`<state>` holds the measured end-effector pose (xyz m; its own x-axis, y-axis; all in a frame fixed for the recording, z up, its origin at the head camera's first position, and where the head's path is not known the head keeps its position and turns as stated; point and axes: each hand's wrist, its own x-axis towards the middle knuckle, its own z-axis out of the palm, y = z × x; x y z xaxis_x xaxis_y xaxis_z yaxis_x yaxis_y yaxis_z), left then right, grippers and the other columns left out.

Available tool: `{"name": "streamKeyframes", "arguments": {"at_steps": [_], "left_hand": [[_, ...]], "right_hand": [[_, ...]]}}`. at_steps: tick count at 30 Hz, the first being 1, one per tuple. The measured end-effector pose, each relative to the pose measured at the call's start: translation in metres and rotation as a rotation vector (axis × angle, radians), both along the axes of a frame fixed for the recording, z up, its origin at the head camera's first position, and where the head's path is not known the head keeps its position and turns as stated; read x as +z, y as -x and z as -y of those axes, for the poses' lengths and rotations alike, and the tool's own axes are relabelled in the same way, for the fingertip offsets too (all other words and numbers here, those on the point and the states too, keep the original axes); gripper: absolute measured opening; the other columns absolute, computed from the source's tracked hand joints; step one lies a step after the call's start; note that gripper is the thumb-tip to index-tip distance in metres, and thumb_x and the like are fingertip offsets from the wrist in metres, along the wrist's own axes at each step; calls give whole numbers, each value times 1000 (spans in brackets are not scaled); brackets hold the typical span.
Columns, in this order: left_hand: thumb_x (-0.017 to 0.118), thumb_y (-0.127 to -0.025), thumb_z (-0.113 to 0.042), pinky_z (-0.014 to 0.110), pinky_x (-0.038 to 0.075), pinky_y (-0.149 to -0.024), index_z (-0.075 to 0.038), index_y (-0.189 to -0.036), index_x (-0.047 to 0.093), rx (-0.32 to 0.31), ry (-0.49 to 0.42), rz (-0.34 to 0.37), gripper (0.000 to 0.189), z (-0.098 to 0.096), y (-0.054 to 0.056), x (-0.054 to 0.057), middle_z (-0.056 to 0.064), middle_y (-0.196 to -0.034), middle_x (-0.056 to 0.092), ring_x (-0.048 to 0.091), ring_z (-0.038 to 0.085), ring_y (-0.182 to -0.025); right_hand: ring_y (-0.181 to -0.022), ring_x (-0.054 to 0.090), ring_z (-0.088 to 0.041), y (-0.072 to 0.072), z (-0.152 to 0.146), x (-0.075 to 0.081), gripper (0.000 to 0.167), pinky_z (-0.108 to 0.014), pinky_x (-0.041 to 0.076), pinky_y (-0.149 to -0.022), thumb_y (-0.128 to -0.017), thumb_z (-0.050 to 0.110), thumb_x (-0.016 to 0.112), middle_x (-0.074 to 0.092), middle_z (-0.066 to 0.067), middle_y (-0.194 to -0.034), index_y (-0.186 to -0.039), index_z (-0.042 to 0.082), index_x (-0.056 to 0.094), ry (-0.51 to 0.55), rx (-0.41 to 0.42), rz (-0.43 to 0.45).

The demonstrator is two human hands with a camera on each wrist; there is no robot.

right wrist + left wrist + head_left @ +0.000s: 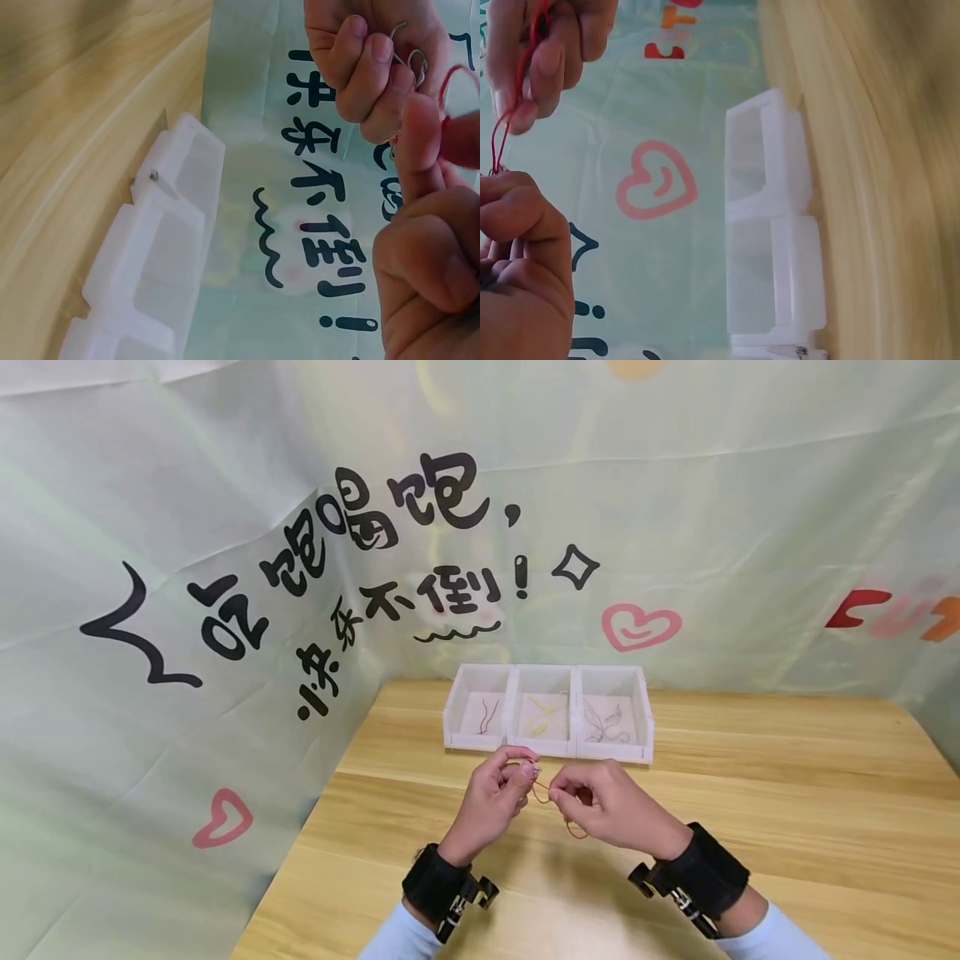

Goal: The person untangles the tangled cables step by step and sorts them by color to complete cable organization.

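My left hand (pixel 487 797) grips a thin grey cord (pixel 421 69), whose curled end sticks out over its fingers in the right wrist view. Something small and silvery shows at its thumb tip. Opposite it, my right hand (pixel 618 810) pinches a thin red cord (pixel 521 75) between thumb and fingers. A narrow red loop spans the short gap between the two hands in the left wrist view, and a red curve hangs under the right hand in the head view. The curled fingers hide where the cords meet.
Beyond the hands, a row of three white bins (pixel 480 742) stands on the wooden table (pixel 787 793). Red cord (pixel 487 717) lies in the left one, yellow pieces (pixel 542 727) in the middle, grey cords (pixel 597 727) in the right. A printed cloth (pixel 720 527) hangs behind.
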<state>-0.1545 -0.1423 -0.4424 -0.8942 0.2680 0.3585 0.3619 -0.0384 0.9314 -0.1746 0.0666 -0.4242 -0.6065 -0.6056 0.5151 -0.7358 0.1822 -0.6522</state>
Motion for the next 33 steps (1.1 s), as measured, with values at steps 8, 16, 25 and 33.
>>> {"name": "streamKeyframes", "arguments": {"at_steps": [8, 16, 25, 33], "left_hand": [[55, -107, -22, 22, 30, -48, -5, -119, 60, 37, 84, 19, 22, 2, 1, 5, 1, -64, 48, 37, 8, -52], [62, -103, -23, 23, 40, -43, -7, -118, 62, -25, 168, 91, 22, -7, 1, 7, 3, -68, 57, 48, 10, -47], [55, -106, -32, 23, 41, -50, -8, -99, 67, 110, 288, -2, 28, -9, 1, 10, -3, -64, 48, 48, 8, -52], [47, -109, -35, 23, 39, -55, -14, -91, 64, 110, 430, -84, 33, -5, 9, 8, -5, -64, 48, 44, 6, -55]], "right_hand": [[-57, 51, 3, -1, -5, 7, 27, -16, 42, -50, -87, -2, 65, 56, 22, -67, -82, 24, 70, -42, -3, -43], [-53, 42, 7, -1, -4, 4, 29, -13, 36, -46, -86, -5, 63, 51, 22, -64, -80, 24, 67, -13, -10, -76], [-54, 43, 7, -4, -3, -1, 29, -15, 36, -48, -92, -4, 58, 45, 21, -64, -80, 22, 59, -66, 24, -30], [-52, 42, 10, -11, -3, -6, 34, -17, 35, -48, -89, -7, 55, 40, 22, -61, -74, 23, 50, -88, 54, 63]]}}
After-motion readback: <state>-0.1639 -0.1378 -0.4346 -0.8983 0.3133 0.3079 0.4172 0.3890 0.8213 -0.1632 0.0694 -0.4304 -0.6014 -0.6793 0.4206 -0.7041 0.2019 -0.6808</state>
